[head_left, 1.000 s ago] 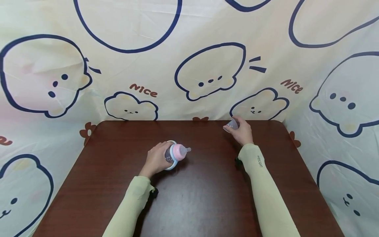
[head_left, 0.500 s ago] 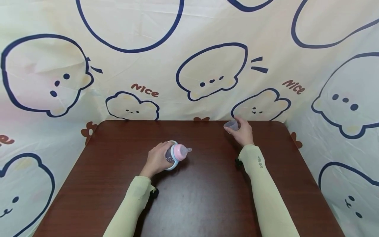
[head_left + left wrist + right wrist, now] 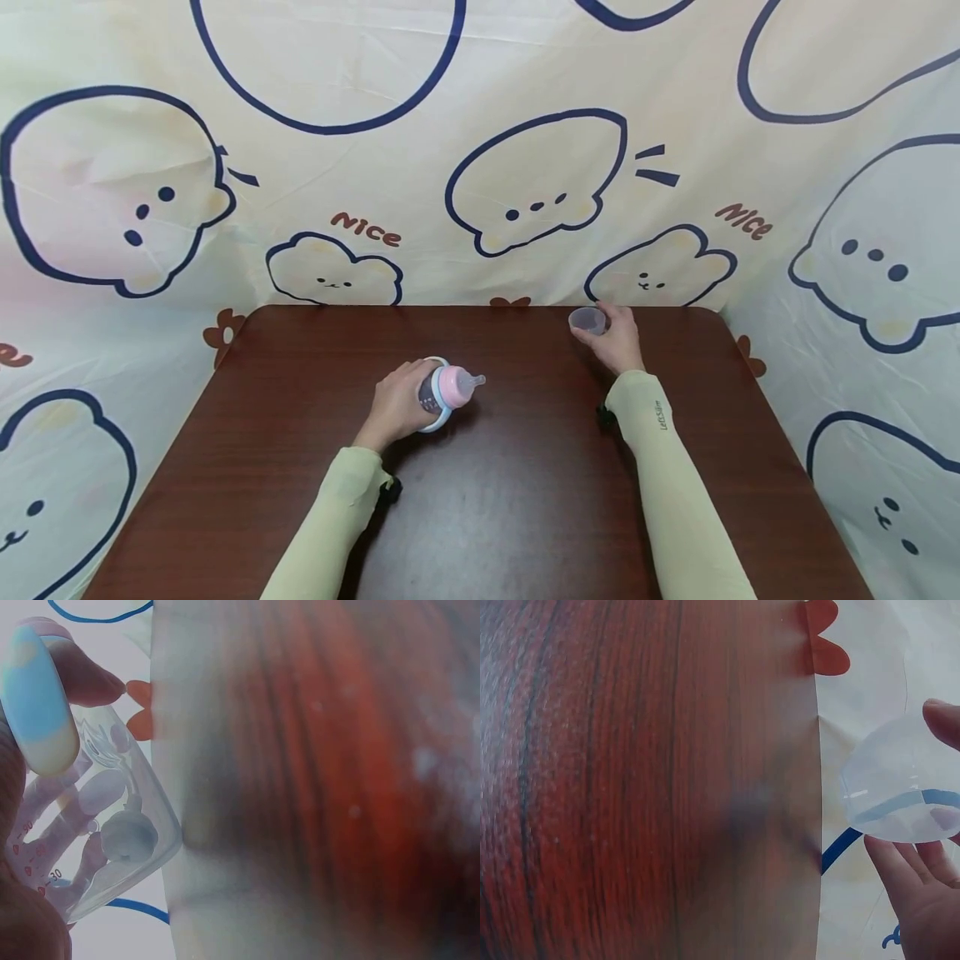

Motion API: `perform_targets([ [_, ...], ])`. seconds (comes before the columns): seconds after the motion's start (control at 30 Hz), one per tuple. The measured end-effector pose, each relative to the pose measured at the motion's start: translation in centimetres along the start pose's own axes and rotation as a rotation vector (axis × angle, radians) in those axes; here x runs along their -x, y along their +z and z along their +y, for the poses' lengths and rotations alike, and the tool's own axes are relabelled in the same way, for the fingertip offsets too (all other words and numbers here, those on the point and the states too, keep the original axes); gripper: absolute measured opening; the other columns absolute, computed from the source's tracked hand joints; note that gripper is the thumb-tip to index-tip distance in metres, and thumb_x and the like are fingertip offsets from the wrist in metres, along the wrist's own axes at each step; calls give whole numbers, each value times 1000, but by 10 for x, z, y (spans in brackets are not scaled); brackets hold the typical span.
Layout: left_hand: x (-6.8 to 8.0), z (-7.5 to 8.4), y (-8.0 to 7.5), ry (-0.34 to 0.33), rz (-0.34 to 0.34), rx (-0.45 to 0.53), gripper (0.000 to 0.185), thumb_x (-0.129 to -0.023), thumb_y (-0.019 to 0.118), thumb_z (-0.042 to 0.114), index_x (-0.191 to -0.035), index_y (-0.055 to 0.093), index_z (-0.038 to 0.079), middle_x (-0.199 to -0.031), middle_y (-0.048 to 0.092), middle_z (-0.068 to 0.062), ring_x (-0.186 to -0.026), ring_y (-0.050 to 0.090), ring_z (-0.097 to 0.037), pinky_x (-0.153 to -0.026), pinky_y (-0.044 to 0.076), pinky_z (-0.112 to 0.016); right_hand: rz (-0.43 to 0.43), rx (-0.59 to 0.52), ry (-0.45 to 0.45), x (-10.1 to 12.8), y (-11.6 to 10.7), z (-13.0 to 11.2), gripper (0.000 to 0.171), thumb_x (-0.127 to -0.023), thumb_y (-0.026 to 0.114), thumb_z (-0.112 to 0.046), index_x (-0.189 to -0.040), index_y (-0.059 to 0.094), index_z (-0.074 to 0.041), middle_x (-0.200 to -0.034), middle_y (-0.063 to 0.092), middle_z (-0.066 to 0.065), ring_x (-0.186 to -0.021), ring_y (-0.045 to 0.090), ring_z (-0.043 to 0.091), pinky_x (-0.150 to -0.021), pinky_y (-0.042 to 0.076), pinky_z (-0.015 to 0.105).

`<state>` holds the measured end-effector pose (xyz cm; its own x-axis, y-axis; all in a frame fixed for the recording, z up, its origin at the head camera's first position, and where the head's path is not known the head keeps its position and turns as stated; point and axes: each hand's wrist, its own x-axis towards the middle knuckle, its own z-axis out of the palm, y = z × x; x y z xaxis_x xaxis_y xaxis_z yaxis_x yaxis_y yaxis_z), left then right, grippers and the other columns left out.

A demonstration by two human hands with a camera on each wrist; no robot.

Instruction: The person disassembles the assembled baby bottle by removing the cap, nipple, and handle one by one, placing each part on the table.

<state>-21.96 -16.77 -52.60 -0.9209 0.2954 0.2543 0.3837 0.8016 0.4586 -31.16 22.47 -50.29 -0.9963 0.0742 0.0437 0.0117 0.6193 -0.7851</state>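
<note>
Left hand grips a baby bottle; right hand holds a clear cap.
Tilted in the left fingers, the bottle's pink teat points toward the right hand; the cap sits at the right fingertips, well apart, above the brown table's far edge.

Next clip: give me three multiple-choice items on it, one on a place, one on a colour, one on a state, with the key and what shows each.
1. Where is the clear cap held?
A. near the table's far right edge
B. at the near left corner
C. on the bottle

2. What colour is the collar under the baby bottle's nipple?
A. green
B. pink
C. black

3. How does the bottle lie?
A. flat on its side, untouched
B. upside down
C. tilted in the left hand, nipple pointing right

Key: 1 A, the right hand holds it by the far edge of the table; 2 B, the head view shows pink; 3 C, fingers wrap its body.
</note>
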Motion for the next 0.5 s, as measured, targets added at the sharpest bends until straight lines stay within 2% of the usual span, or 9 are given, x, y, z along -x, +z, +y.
perform_targets([
  [0.33,-1,1,0,4,9,1,73,-63,96,35,-127,65,18,-115,71,-3,-102,62,-25,-82,55,-53,-9,4,16,-2,1,0,77,-89,82,-29,-152,46,-4,-148,38,26,-133,45,45,-111,43,61],
  [0.5,0,0,1,3,13,9,74,-61,97,33,-126,66,18,-114,71,-3,-101,62,-25,-81,55,-53,-42,10,14,-3,4,1,79,-88,82,-30,-153,44,-4,-150,36,27,-134,44,45,-112,42,59],
])
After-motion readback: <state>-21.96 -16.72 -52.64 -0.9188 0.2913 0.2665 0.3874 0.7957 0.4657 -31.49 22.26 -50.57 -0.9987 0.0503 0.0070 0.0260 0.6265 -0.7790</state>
